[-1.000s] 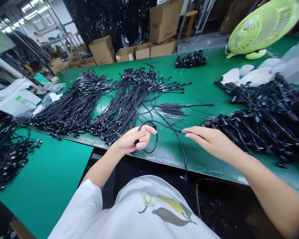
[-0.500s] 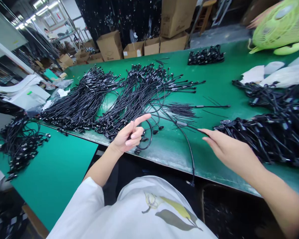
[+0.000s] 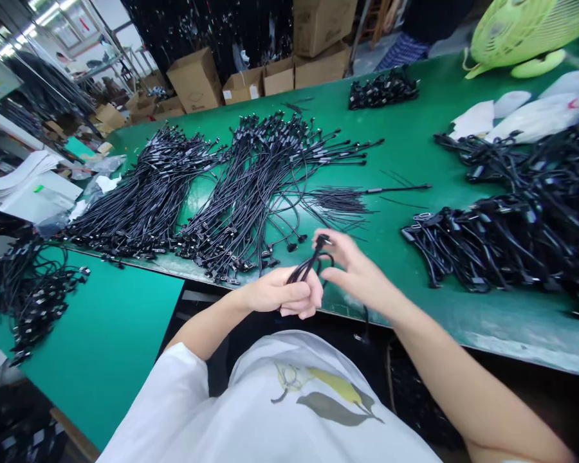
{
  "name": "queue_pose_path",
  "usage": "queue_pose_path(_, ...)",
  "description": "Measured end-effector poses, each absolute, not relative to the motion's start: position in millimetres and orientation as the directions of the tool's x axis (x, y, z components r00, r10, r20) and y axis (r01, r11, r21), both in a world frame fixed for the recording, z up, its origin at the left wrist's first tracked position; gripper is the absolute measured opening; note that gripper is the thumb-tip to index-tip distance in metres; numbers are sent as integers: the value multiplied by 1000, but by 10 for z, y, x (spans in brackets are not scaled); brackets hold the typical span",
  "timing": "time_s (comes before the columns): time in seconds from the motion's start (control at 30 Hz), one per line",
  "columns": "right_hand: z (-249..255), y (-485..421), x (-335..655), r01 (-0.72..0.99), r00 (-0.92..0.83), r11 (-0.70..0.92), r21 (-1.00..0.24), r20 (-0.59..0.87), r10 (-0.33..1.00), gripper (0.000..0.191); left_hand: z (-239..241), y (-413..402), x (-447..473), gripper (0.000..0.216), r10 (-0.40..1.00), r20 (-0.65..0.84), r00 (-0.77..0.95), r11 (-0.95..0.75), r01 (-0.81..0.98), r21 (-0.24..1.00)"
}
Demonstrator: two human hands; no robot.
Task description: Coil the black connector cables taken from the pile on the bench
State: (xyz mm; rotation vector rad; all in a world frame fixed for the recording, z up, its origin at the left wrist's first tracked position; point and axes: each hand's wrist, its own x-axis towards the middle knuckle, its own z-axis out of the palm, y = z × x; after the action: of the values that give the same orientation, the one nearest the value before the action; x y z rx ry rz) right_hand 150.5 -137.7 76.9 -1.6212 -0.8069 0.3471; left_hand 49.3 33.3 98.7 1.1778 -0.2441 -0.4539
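Note:
My left hand [image 3: 282, 296] is closed around a folded black cable [image 3: 307, 265] near the front edge of the green table [image 3: 405, 154]. My right hand [image 3: 354, 270] meets it from the right, fingers pinching the same cable's looped end with a small plug at the top. One end of the cable hangs down over the table edge. Just beyond my hands lies a large fan of loose black cables [image 3: 265, 173].
A second cable fan [image 3: 145, 193] lies to the left, tangled black bundles [image 3: 511, 218] to the right, a small bundle [image 3: 383, 90] at the back. A lower green bench [image 3: 106, 341] holds more cables [image 3: 29, 289]. Cardboard boxes [image 3: 195, 80], a green fan [image 3: 525, 29] and plastic bags [image 3: 535, 116] stand behind.
My hands, spread apart along a stretched cable before, have come together near the table edge. The cable is now folded into a bunch, held by both hands.

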Motion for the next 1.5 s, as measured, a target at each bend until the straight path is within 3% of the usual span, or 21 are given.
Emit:
queue_pose_path(0.07, 659, -1264, 1432, 86, 735, 4, -996, 66, 675, 43, 940, 296, 529, 50, -350, -40, 936, 415, 193, 889)
queue_pose_path(0.2, 636, -1118, 1318, -217, 893, 224, -950, -101, 438, 42, 773, 151, 608, 51, 8, -185, 983, 490, 158, 857)
queue_pose_path(0.3, 710, -1053, 1297, -255, 904, 292, -922, -120, 410, 50, 652, 18, 643, 48, 135, -257, 957, 627, 118, 770)
queue_pose_path(0.4, 747, -1002, 1268, -191, 927, 351, -917, -51, 372, 55, 613, -78, 653, 46, 204, -229, 952, 717, 14, 697)
queue_pose_path(0.53, 689, -997, 1254, -205, 934, 405, -891, -55, 354, 52, 655, -62, 637, 54, 95, -182, 979, 714, 60, 698)
queue_pose_path(0.63, 636, -1050, 1295, -306, 879, 334, -891, -130, 459, 45, 683, 56, 637, 53, 98, -167, 981, 718, 47, 695)
queue_pose_path(0.73, 657, -1090, 1349, -371, 819, 263, -891, -180, 545, 39, 692, 141, 646, 53, 5, -197, 980, 694, 138, 707)
queue_pose_path(0.8, 700, -1082, 1372, -391, 828, 323, -862, -176, 532, 37, 684, 121, 639, 54, -32, -207, 978, 665, 176, 726)
queue_pose_path(0.9, 747, -1048, 1394, -383, 887, 473, -793, -173, 428, 36, 652, 27, 603, 53, 40, -151, 988, 651, 89, 754)
queue_pose_path(0.97, 750, -1054, 1422, -398, 883, 494, -773, -177, 434, 36, 629, 2, 577, 51, 75, -104, 992, 618, 35, 786)
queue_pose_path(1.03, 747, -1095, 1470, -459, 805, 403, -791, -180, 565, 36, 622, 44, 558, 50, 37, -85, 996, 537, 52, 842)
queue_pose_path(1.13, 765, -1157, 1534, -513, 665, 264, -817, -184, 724, 37, 645, 167, 545, 48, -137, -72, 988, 319, 113, 941)
queue_pose_path(1.2, 792, -1150, 1528, -500, 691, 312, -808, -156, 706, 39, 672, 224, 545, 41, -200, -67, 977, 149, 98, 984)
queue_pose_path(1.3, 824, -1066, 1437, -432, 764, 417, -800, -79, 640, 39, 703, 251, 558, 22, -146, -75, 986, -115, 58, 992)
queue_pose_path(1.37, 829, -999, 1363, -389, 762, 402, -829, -44, 646, 42, 705, 263, 577, 15, -118, -100, 988, -253, 67, 965)
queue_pose_path(1.5, 824, -906, 1306, -348, 753, 353, -868, -35, 657, 43, 649, 329, 630, 30, -255, -179, 950, -305, 96, 947)
